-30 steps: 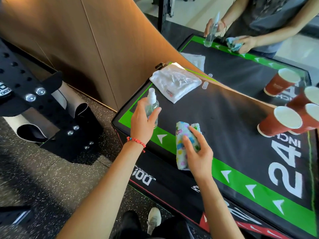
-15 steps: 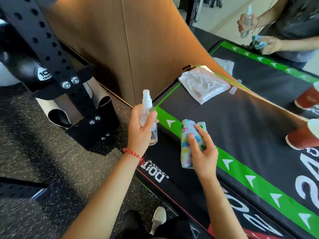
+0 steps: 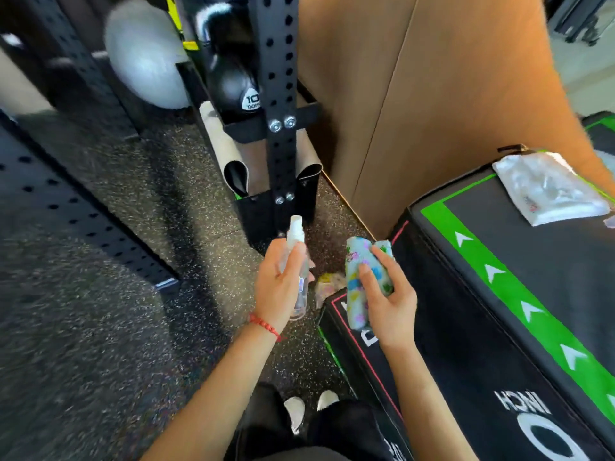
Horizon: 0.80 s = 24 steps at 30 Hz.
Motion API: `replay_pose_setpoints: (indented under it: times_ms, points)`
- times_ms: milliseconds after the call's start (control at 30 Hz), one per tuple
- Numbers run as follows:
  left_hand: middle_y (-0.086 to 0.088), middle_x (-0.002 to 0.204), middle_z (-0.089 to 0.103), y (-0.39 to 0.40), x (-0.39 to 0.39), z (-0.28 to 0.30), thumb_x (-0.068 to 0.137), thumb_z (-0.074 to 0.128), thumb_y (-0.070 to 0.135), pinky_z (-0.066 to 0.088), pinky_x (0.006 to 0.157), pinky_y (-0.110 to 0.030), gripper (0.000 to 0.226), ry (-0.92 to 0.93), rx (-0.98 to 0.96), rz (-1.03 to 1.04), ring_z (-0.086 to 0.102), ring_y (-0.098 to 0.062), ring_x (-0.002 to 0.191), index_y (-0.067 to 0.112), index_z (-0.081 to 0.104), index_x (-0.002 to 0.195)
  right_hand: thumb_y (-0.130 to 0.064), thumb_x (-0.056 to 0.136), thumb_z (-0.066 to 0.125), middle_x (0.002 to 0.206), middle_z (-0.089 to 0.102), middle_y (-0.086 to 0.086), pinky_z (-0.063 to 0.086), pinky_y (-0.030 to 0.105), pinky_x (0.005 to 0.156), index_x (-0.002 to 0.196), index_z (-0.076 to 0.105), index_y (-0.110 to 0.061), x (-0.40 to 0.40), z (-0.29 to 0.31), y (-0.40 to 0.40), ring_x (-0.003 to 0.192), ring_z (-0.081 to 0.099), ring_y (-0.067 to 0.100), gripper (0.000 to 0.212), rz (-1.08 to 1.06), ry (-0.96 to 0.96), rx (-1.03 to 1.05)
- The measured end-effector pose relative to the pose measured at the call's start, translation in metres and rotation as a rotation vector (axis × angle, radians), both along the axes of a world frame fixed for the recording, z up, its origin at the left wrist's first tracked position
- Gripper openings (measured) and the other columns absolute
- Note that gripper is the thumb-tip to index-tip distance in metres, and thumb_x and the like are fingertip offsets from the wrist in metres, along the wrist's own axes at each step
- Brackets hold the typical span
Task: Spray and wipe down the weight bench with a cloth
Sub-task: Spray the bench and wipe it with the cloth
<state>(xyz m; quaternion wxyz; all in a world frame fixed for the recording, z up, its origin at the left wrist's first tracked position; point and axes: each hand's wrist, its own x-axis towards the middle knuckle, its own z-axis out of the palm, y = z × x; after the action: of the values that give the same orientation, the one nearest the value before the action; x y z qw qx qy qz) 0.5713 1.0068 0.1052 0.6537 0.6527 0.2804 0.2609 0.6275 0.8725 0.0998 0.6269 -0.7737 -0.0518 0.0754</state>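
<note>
My left hand (image 3: 279, 284) grips a small clear spray bottle (image 3: 296, 247) with a white nozzle, held upright over the speckled floor. My right hand (image 3: 386, 301) holds a folded cloth (image 3: 357, 261) with a colourful print, just off the left corner of the black padded box (image 3: 499, 294) with a green arrow stripe. No weight bench is in view.
A white folded bag (image 3: 549, 191) lies on the box's far corner. A black perforated rack upright (image 3: 279, 94) with a kettlebell (image 3: 233, 81) stands ahead. A wooden panel (image 3: 416, 94) rises behind the box. Another perforated beam (image 3: 83, 211) crosses the floor at left.
My view has swung left, away from the box top and the other person. Both hands came off the box, carrying the bottle and cloth out over the floor.
</note>
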Motion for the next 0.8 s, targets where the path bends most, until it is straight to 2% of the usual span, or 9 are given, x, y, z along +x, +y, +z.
replay_pose_setpoints:
  times_ms: [100,233,367,467,533,633,700,733,800]
  points:
    - [-0.002,0.065,0.059,0.001,-0.024,-0.005,0.086,0.049,0.035,0.046,0.048,-0.024,0.025,-0.004,-0.018,0.097,0.054,-0.009,0.049,0.011,0.051,0.081,-0.022,0.085,0.064,0.109,0.066,-0.005,0.052,0.029,0.086,0.107,0.062,-0.034,-0.006,0.001,0.015,0.092,0.063,0.007,0.025,0.115,-0.008,-0.007]
    - [-0.001,0.062,0.056,-0.006,-0.052,-0.015,0.081,0.054,0.041,0.048,0.050,-0.032,0.027,-0.014,-0.060,0.215,0.056,-0.014,0.052,0.014,0.050,0.081,-0.026,0.084,0.064,0.106,0.066,-0.007,0.053,0.037,0.085,0.110,0.063,-0.034,-0.011,-0.005,0.024,0.094,0.065,0.012,0.027,0.271,0.016,-0.013]
    - [0.007,0.053,0.054,-0.023,-0.081,-0.022,0.081,0.062,0.051,0.049,0.050,-0.032,0.034,0.027,-0.089,0.413,0.054,-0.015,0.051,0.019,0.051,0.079,-0.022,0.085,0.064,0.102,0.065,-0.016,0.052,0.027,0.082,0.111,0.062,-0.031,-0.019,-0.012,0.024,0.089,0.063,0.001,0.027,0.448,0.032,-0.001]
    - [0.007,0.043,0.048,-0.042,-0.103,-0.022,0.092,0.051,0.036,0.044,0.046,-0.024,0.033,0.030,-0.130,0.535,0.050,-0.010,0.042,0.013,0.045,0.069,-0.020,0.086,0.063,0.093,0.061,-0.028,0.050,0.018,0.080,0.109,0.062,-0.035,-0.029,-0.022,0.022,0.084,0.061,-0.009,0.027,0.577,0.049,-0.023]
    - [0.005,0.041,0.048,-0.056,-0.118,-0.021,0.089,0.052,0.041,0.042,0.044,-0.026,0.038,0.044,-0.164,0.604,0.048,-0.010,0.039,0.014,0.043,0.064,-0.023,0.086,0.062,0.098,0.063,-0.022,0.052,0.027,0.084,0.108,0.062,-0.040,-0.038,-0.028,0.021,0.091,0.063,-0.001,0.028,0.650,0.067,-0.040]
    - [0.004,0.041,0.049,-0.071,-0.141,-0.020,0.084,0.053,0.054,0.045,0.048,-0.030,0.051,0.066,-0.185,0.712,0.050,-0.013,0.039,0.011,0.044,0.058,-0.026,0.086,0.062,0.107,0.063,-0.016,0.052,0.037,0.089,0.112,0.061,-0.036,-0.056,-0.033,0.023,0.098,0.063,0.007,0.028,0.755,0.093,-0.059]
    - [-0.001,0.042,0.047,-0.078,-0.155,-0.019,0.084,0.049,0.056,0.042,0.046,-0.025,0.062,0.048,-0.231,0.785,0.049,-0.018,0.040,0.003,0.045,0.053,-0.027,0.086,0.062,0.107,0.063,-0.016,0.052,0.038,0.089,0.112,0.061,-0.033,-0.069,-0.034,0.026,0.097,0.063,0.006,0.027,0.823,0.094,-0.071]
    - [-0.010,0.044,0.045,-0.081,-0.162,-0.019,0.079,0.050,0.059,0.038,0.043,-0.023,0.069,0.029,-0.266,0.821,0.045,-0.019,0.041,-0.005,0.045,0.052,-0.028,0.086,0.062,0.106,0.062,-0.018,0.052,0.038,0.089,0.113,0.061,-0.031,-0.077,-0.033,0.028,0.096,0.063,0.004,0.028,0.863,0.089,-0.079]
    - [-0.014,0.052,0.042,-0.085,-0.177,-0.019,0.066,0.052,0.065,0.030,0.041,-0.023,0.083,-0.004,-0.319,0.890,0.037,-0.021,0.045,-0.017,0.044,0.056,-0.029,0.085,0.062,0.103,0.059,-0.025,0.052,0.035,0.089,0.114,0.061,-0.031,-0.093,-0.032,0.033,0.094,0.061,-0.001,0.028,0.943,0.072,-0.098]
